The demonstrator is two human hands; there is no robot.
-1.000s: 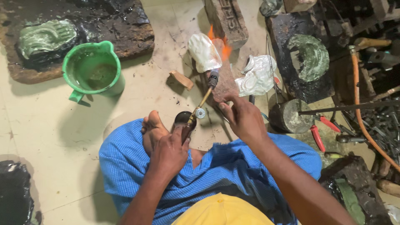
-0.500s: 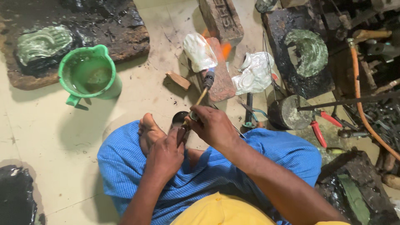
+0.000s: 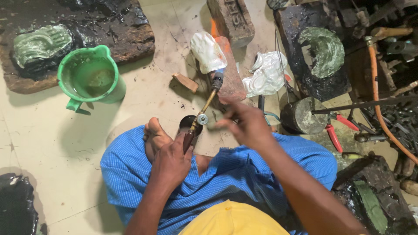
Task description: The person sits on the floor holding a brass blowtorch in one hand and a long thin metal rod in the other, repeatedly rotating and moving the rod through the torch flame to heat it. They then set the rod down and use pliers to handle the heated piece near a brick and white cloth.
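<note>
My left hand (image 3: 170, 162) is clamped around the dark handle of the torch (image 3: 203, 111), low over my lap, and the brass stem runs up and away from it to the black nozzle. The nozzle points at a white shiny piece (image 3: 208, 52) that leans on the red brick (image 3: 230, 78), and an orange flame (image 3: 214, 28) shows just behind that piece. My right hand (image 3: 244, 125) hangs just right of the torch stem, blurred, fingers loosely spread and gripping nothing that I can make out; it is not touching the torch. A small dark cup (image 3: 186, 124) stands on the floor right under the stem, beside my bare foot (image 3: 154, 135). A second white shiny piece (image 3: 266, 76) lies just right of the brick. A small wooden block (image 3: 185, 82) lies left of the brick, and farther left stands the green jug (image 3: 89, 79) with murky liquid in it. Well right of the brick a grey round can (image 3: 303, 115) stands, with red-handled pliers (image 3: 337, 129) beside it and an orange hose (image 3: 378, 104) beyond.
</note>
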